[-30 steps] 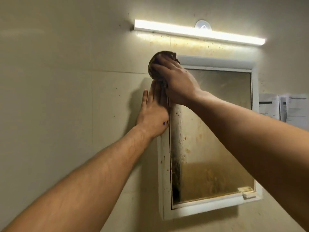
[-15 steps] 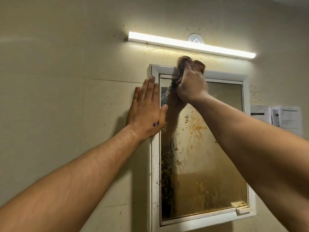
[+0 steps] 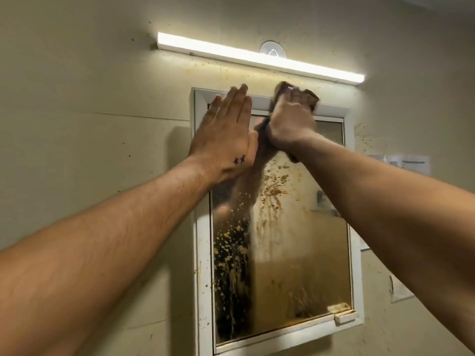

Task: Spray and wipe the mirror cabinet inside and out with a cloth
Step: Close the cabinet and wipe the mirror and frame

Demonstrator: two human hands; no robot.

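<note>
A white-framed mirror cabinet (image 3: 203, 253) hangs on the wall, its door closed. The glass is streaked with brown and orange splatter. My left hand (image 3: 226, 134) lies flat with straight fingers against the cabinet's upper left corner. My right hand (image 3: 290, 122) grips a dark brown cloth (image 3: 311, 96) and presses it against the top frame rail, near the middle. Part of the cloth hangs below my wrist. No spray bottle is in view.
A lit strip light (image 3: 257, 57) runs along the wall just above the cabinet, with a round white fitting (image 3: 272, 48) behind it. Paper sheets (image 3: 408, 163) are stuck on the wall to the right. The wall around the cabinet carries brown specks.
My right hand has carried the cloth rightward along the top frame. My left hand has shifted from the cabinet's left side up to its top left corner.
</note>
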